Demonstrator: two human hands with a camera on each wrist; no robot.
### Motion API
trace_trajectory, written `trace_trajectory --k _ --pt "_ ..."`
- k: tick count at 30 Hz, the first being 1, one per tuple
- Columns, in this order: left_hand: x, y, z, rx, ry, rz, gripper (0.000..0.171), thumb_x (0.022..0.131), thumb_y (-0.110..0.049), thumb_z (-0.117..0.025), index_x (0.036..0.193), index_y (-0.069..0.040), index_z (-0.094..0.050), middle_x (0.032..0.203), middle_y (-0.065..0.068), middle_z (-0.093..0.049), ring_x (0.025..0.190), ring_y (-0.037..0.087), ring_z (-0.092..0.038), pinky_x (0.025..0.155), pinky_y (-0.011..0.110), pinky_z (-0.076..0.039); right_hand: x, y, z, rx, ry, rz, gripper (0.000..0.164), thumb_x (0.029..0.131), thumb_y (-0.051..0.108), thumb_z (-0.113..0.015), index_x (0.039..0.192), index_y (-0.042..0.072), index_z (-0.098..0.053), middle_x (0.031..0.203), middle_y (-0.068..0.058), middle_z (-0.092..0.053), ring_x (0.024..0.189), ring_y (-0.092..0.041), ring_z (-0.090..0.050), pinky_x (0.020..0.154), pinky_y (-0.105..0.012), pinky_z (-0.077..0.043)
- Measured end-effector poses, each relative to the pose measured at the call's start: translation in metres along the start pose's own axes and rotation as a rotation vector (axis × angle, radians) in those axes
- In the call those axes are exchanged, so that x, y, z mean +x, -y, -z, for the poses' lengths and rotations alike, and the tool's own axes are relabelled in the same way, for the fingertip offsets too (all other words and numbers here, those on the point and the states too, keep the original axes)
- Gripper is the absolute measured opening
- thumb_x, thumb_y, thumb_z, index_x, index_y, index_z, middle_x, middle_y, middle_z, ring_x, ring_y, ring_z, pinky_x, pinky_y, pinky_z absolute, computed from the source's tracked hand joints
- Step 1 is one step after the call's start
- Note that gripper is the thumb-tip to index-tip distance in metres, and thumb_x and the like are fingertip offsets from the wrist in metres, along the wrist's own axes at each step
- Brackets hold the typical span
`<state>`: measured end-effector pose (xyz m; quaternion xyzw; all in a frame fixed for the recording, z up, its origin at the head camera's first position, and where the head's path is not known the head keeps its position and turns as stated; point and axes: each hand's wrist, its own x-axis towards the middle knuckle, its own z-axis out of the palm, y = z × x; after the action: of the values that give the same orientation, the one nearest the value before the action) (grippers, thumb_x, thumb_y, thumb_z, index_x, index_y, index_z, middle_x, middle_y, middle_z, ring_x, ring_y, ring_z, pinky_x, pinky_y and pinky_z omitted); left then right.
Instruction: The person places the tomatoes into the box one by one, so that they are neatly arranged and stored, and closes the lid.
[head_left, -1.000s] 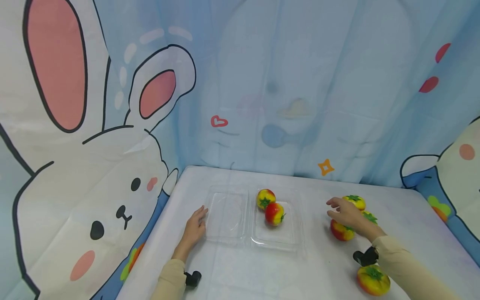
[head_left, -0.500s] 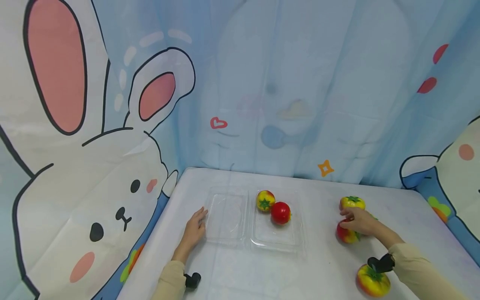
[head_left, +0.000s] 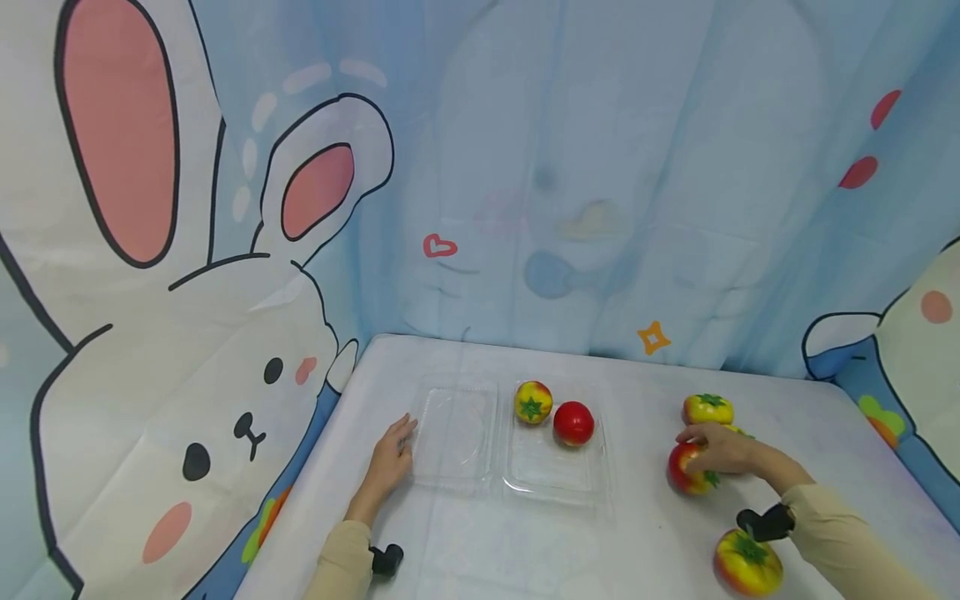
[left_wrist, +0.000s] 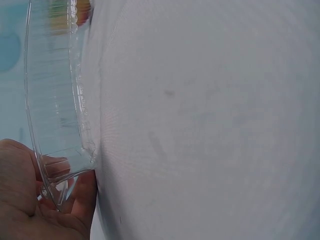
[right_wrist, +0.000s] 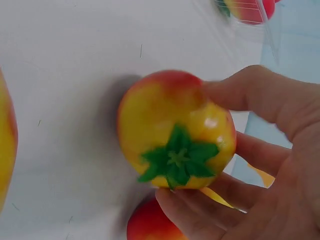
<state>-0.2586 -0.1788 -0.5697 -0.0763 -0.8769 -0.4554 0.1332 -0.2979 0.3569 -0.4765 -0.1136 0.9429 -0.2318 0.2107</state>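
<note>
My left hand (head_left: 392,454) is at the left edge of an open clear plastic clamshell box (head_left: 555,477); in the left wrist view its thumb and fingers grip a corner of the clear rim (left_wrist: 55,125). Two red-and-yellow toy tomatoes lie apart in the box's right half, one with its green calyx showing (head_left: 532,403), the other red side up (head_left: 573,423). At the right, my right hand (head_left: 726,450) holds another toy tomato (right_wrist: 170,115) between thumb and fingers, its green calyx facing the wrist camera.
Beyond the right hand lies a yellow toy tomato (head_left: 708,409), with another (head_left: 741,431) mostly hidden behind the hand. One more toy tomato (head_left: 748,563) sits nearer, by the right sleeve. A cartoon-printed curtain (head_left: 480,167) hangs behind the white table (head_left: 637,533).
My right hand has gone from above the tomatoes down and right onto one, which it now grips. The red tomato in the box has rolled right, away from its neighbour. The left hand stays put.
</note>
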Motion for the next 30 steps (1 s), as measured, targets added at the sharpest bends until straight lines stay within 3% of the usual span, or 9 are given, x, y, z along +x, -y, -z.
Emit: trace_trajectory --k 6,17,23,30 --pt "0.002 -0.002 0.001 0.001 0.003 0.004 0.042 0.088 0.013 -0.046 0.130 0.013 -0.055 0.143 0.030 -0.045 0.129 0.047 -0.046 0.110 0.056 -0.036 -0.004 0.003 0.004 0.012 0.026 -0.003 0.061 0.080 0.018 -0.080 0.129 -0.006 -0.054 0.118 -0.027 -0.056 0.107 -0.040 -0.051 0.089 -0.057 -0.052" --pt "0.002 -0.001 0.000 -0.004 0.013 0.022 0.042 0.090 0.012 -0.046 0.131 0.013 -0.054 0.145 0.029 -0.044 0.132 0.047 -0.043 0.111 0.055 -0.034 -0.006 -0.003 0.003 0.007 -0.014 0.052 0.053 0.084 0.022 -0.078 0.123 -0.007 -0.057 0.111 -0.022 -0.060 0.101 -0.034 -0.055 0.086 -0.052 -0.054" --pt "0.002 -0.001 -0.002 -0.010 0.006 0.009 0.041 0.090 0.012 -0.046 0.130 0.014 -0.055 0.144 0.030 -0.045 0.129 0.047 -0.046 0.110 0.056 -0.036 -0.006 -0.003 0.002 -0.051 -0.094 0.068 0.058 0.080 0.033 -0.081 0.120 -0.005 -0.060 0.107 -0.018 -0.062 0.096 -0.030 -0.056 0.084 -0.051 -0.054" --pt "0.001 0.001 -0.002 -0.010 0.004 0.012 0.041 0.090 0.012 -0.047 0.130 0.013 -0.055 0.144 0.029 -0.045 0.128 0.045 -0.049 0.110 0.055 -0.036 -0.002 0.014 0.010 -0.053 -0.263 0.145 0.060 0.081 0.033 -0.080 0.121 -0.007 -0.058 0.110 -0.027 -0.062 0.098 -0.039 -0.058 0.079 -0.054 -0.056"
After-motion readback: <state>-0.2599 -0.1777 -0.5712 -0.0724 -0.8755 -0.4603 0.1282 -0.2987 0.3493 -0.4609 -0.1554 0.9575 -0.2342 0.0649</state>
